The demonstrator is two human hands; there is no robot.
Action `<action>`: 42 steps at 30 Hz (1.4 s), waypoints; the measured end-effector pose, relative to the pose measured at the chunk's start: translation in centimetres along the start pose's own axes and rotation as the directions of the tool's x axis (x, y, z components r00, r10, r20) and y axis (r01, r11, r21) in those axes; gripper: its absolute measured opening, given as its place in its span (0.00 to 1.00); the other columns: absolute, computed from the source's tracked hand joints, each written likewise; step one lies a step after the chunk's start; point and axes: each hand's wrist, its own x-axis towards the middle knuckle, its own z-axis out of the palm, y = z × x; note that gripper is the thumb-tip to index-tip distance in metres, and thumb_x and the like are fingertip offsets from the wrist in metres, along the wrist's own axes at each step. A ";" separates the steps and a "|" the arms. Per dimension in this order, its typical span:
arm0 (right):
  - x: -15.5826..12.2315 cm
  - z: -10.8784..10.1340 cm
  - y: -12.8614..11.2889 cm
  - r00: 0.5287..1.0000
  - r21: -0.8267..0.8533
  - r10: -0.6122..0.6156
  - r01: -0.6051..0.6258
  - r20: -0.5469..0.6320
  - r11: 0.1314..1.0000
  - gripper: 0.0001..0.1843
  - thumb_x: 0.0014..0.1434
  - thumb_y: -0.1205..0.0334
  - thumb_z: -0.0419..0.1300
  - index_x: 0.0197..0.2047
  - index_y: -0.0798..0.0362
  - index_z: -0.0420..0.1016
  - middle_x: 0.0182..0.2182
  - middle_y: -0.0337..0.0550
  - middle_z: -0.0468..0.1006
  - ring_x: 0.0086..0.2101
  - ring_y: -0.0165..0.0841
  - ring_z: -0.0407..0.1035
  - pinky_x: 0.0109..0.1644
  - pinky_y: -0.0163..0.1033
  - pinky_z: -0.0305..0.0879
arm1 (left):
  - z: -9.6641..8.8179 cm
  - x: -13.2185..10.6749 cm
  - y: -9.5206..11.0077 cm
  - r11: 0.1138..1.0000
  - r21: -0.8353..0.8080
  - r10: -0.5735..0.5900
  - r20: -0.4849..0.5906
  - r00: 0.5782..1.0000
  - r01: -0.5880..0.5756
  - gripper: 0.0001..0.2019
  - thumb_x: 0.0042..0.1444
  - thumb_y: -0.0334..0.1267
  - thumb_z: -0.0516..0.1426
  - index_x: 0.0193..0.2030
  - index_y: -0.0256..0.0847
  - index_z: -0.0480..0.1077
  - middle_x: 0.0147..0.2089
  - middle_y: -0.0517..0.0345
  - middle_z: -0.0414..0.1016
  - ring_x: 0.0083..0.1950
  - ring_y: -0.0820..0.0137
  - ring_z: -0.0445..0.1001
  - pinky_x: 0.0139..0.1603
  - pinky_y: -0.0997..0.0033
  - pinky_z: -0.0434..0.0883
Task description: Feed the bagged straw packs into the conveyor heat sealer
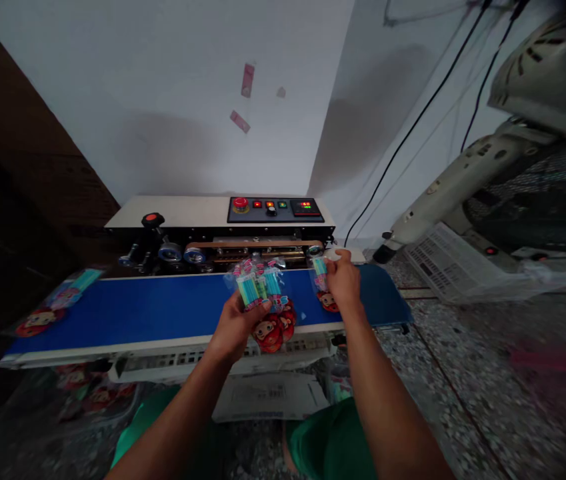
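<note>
My left hand (pixel 237 321) is closed around a bunch of clear plastic packets (pixel 269 300) with turquoise sticks and red-haired cartoon faces, over the front edge of the blue conveyor belt (pixel 163 303). Farther right, my right hand (pixel 343 283) pinches the top of a single packet (pixel 321 283) of the same kind, close to the sealing machine's (pixel 183 215) right end. That packet hangs upright with its cartoon face at the bottom. Another packet (pixel 57 303) lies at the belt's far left end. My right fingertips partly cover the packet's upper edge.
Behind the belt, the machine carries a control panel (pixel 275 209) with a red button and lit digits. Rollers and a black knob (pixel 153 219) stand at its left. A clear bin of packets (pixel 97 393) sits below left. A white crate (pixel 443 263) stands at right.
</note>
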 end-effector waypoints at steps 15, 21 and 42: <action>-5.8 -2.0 -7.2 0.994 0.719 -0.103 0.094 -0.032 0.688 0.16 0.62 0.51 0.50 0.38 0.53 0.72 0.30 0.40 0.74 0.32 0.31 0.66 0.38 0.35 0.61 | 0.4 0.1 0.0 0.999 -0.027 0.042 -0.050 0.998 -0.043 0.18 0.42 0.35 0.67 0.42 0.36 0.71 0.36 0.54 0.78 0.34 0.68 0.75 0.39 0.68 0.71; -2.4 -3.1 -0.8 0.977 0.287 0.052 0.009 -0.207 0.958 0.16 0.63 0.54 0.46 0.41 0.53 0.70 0.33 0.47 0.76 0.33 0.35 0.68 0.37 0.36 0.58 | 0.4 0.0 0.3 1.000 -0.001 0.025 -0.081 0.996 -0.025 0.18 0.40 0.36 0.67 0.41 0.37 0.72 0.36 0.55 0.78 0.35 0.68 0.75 0.39 0.69 0.71; -4.0 -1.9 -6.6 0.908 0.649 -0.280 0.011 0.312 0.761 0.20 0.60 0.46 0.51 0.40 0.53 0.74 0.32 0.42 0.77 0.33 0.32 0.70 0.37 0.34 0.63 | 0.2 0.3 0.1 1.000 -0.009 -0.019 -0.029 0.999 0.019 0.18 0.40 0.36 0.68 0.39 0.36 0.73 0.35 0.54 0.78 0.33 0.68 0.75 0.37 0.69 0.71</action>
